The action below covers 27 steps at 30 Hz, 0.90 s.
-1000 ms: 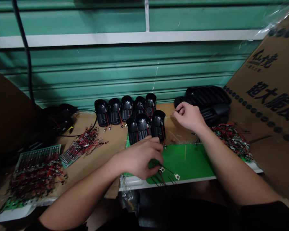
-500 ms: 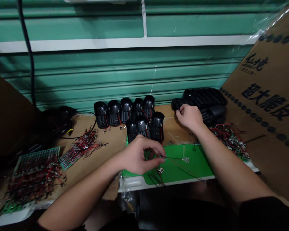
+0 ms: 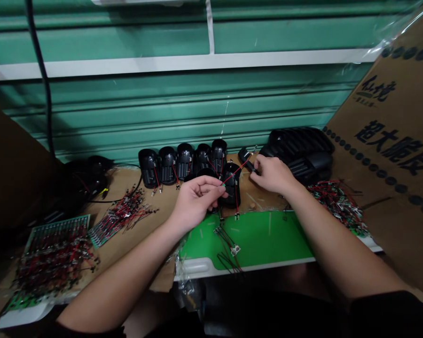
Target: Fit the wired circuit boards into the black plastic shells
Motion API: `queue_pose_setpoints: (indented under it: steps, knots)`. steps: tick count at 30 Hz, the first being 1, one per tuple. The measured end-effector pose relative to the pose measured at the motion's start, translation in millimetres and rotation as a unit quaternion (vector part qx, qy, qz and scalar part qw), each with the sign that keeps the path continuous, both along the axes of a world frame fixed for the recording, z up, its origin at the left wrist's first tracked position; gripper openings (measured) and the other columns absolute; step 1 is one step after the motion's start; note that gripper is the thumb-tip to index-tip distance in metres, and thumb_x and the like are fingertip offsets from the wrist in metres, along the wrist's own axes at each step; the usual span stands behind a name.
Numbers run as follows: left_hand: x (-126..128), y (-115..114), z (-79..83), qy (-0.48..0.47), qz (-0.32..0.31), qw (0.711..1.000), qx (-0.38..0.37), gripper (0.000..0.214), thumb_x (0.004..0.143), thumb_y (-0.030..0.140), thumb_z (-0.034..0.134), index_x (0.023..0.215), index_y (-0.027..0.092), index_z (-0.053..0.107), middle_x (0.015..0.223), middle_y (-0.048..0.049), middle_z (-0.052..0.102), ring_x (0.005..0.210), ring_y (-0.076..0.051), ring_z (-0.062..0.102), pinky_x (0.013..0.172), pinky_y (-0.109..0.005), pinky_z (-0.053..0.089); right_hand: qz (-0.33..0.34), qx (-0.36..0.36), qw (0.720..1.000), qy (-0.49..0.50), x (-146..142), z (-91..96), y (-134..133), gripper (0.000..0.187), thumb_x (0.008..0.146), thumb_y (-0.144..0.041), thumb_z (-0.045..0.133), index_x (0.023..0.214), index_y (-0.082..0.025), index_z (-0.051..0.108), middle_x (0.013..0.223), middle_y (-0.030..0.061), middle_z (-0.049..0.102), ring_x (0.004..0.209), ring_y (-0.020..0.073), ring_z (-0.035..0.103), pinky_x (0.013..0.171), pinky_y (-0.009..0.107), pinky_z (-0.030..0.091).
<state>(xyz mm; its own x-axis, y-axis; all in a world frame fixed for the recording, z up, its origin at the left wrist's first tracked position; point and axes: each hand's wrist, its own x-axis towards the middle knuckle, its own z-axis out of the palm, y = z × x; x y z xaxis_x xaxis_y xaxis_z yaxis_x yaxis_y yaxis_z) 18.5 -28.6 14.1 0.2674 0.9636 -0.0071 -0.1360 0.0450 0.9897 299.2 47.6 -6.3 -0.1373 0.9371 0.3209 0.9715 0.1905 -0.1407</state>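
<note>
My left hand (image 3: 195,199) pinches a small wired circuit board (image 3: 223,186), a speck of green showing at the fingertips. Its red wires (image 3: 237,174) stretch up and right across a black plastic housing (image 3: 230,191) standing on the bench. My right hand (image 3: 274,174) is closed on another black plastic housing (image 3: 246,156), held tilted beside the wires' far end. Several similar black housings (image 3: 148,166) with red wires stand in a row behind my left hand, which hides part of the front ones.
A green board (image 3: 268,234) with white edges carries loose wires and a white connector (image 3: 235,250). Wired circuit panels (image 3: 56,249) lie at the left. More black housings (image 3: 299,145) and a wire heap (image 3: 338,206) sit right, by a large carton (image 3: 398,141).
My left hand has moved up from the green board with the wired circuit board. My right hand has drawn a black housing slightly away from the pile at the right.
</note>
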Motion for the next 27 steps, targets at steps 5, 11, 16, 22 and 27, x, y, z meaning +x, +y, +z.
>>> queue_pose_setpoints:
  steps: [5,11,16,22,27]
  knots:
    - [1,0,-1.1,-0.001,0.013,1.0,0.008,0.058,0.069,0.051,0.099,0.102,0.01,0.075,0.085,-0.0073,0.084,0.054,-0.003,0.06,0.051,-0.016,0.048,0.025,-0.005,0.999,-0.021,0,1.2,-3,0.028,0.089,-0.031,0.076,0.114,-0.022,0.067,0.115,0.0105,0.079,0.095,0.0293,0.072,0.073,0.035,0.042]
    - [1,1,-3.0,0.02,0.023,0.999,0.026,0.056,0.069,0.048,0.1,0.104,0.01,0.08,0.078,-0.0033,0.078,0.053,-0.003,0.057,0.05,-0.017,0.045,0.074,-0.023,0.996,-0.037,3,5.9,-7,0.028,0.081,-0.027,0.079,0.107,-0.02,0.068,0.114,0.0113,0.078,0.092,0.0274,0.07,0.07,0.034,0.041]
    - [2,-1,-9.3,0.068,0.044,0.987,0.14,0.039,0.079,0.041,0.094,0.105,0.013,0.086,0.082,-0.0046,0.077,0.063,-0.002,0.056,0.059,-0.017,0.044,0.18,-0.075,0.948,0.253,-13,19.3,-20,0.018,0.09,-0.036,0.072,0.09,-0.018,0.076,0.08,0.0048,0.073,0.068,0.0174,0.061,0.066,0.03,0.044]
    - [2,-1,-18.3,0.161,0.058,0.92,0.353,0.015,0.088,0.031,0.088,0.098,0.02,0.09,0.096,-0.0053,0.075,0.081,-0.005,0.064,0.071,-0.018,0.051,0.273,-0.342,0.773,0.46,-42,23.0,-44,0.046,0.093,-0.063,0.081,0.098,-0.017,0.084,0.063,0.0006,0.068,0.05,0.0117,0.052,0.047,0.024,0.038]
    - [-1,2,-20.2,0.192,0.07,0.894,0.399,0.012,0.091,0.029,0.085,0.099,0.021,0.089,0.097,-0.0053,0.074,0.091,-0.007,0.069,0.081,-0.02,0.056,0.265,-0.4,0.721,0.5,-49,19.8,-49,0.047,0.083,-0.057,0.094,0.104,-0.016,0.085,0.092,0.0087,0.085,0.049,0.0087,0.055,0.042,0.022,0.038]
